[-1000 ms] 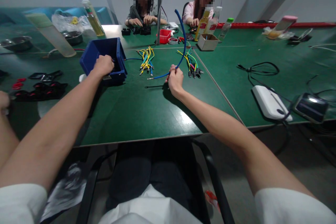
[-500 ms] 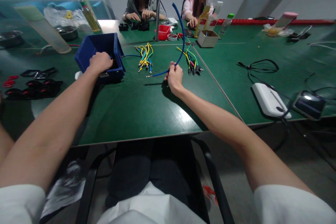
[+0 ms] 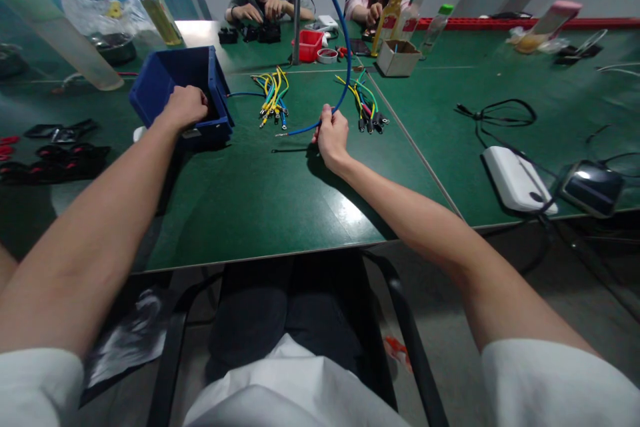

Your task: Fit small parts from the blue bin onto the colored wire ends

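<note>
Fingers (image 3: 326,115) of the right hand (image 3: 334,140) closed around a blue cable (image 3: 345,30), its lugged end pointing to nine o'clock, the other curving up toward twelve. Left hand (image 3: 186,107) inside a blue bin (image 3: 150,83), between nine and ten o'clock from the right; its fingers are partly hidden, so whether they grip anything cannot be told. Work judged part-way: two cable groups lie on the tabletop (image 3: 240,213), the left bunch (image 3: 273,97) at ten o'clock from the right hand, the right bunch (image 3: 367,109) near two. The held cable is not yet laid down; the bin's remaining contents cannot be made out.
</note>
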### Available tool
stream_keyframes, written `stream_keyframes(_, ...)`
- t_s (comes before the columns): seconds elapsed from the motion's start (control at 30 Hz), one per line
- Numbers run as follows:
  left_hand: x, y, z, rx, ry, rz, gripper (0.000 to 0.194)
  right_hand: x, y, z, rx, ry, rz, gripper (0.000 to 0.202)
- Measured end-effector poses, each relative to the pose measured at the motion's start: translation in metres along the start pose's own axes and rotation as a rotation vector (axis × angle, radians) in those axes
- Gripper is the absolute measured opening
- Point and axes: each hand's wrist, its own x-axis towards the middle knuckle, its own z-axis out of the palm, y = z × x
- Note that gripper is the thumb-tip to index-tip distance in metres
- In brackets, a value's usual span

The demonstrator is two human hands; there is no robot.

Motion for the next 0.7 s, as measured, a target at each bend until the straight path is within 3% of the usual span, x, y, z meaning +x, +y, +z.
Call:
stream_keyframes(0.1, 0.0, 0.003, -0.001, 0.092, -0.054, -0.049, 0.019, 0.001, 0.003, 0.0, -0.02, -0.002, -0.022, 0.055)
stream_keyframes(0.47, -0.016, 0.011, -0.008, -0.006, 0.162, -0.051, 0.017, -0.002, -0.003, -0.001, -0.013, -0.009, 0.012, 0.053)
stream_keyframes(0.6, -0.012, 0.011, -0.008, 0.029, 0.139, -0.029, 0.012, -0.004, -0.007, -0.002, 0.003, -0.015, 0.013, 0.05)
stream_keyframes(0.7, -0.007, 0.01, -0.007, 0.014, 0.056, -0.071, 0.011, -0.006, -0.011, -0.003, -0.013, -0.025, 0.026, 0.046)
